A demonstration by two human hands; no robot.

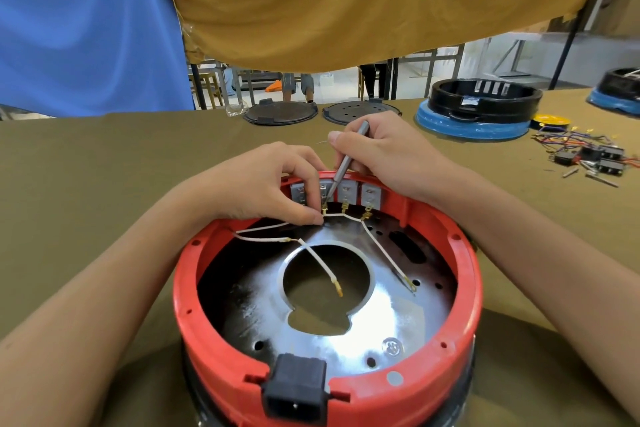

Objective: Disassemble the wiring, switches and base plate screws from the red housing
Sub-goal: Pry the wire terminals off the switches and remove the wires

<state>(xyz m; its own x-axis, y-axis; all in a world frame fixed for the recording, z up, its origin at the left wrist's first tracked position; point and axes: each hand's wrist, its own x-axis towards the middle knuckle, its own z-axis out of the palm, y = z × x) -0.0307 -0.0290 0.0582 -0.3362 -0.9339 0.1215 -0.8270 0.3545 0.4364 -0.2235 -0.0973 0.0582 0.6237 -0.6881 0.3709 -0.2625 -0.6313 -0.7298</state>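
The right hand (391,149) is holding a thin metal tool (346,166) in a pencil grip, its tip probing a switch (325,192) terminal, while the left hand (273,184) is pinching the white wire (341,215) beside it. If the tip is slipping off, it could be jabbing the left fingers or bending the terminal; hard pulling could be tearing the wire. The red housing (464,284) is sitting loose on the surface (86,184), so it may be shifting.

The round red plastic housing (464,288) runs off the bottom edge; the left hand (263,184) hides the leftmost grey switch's (298,191) terminals.
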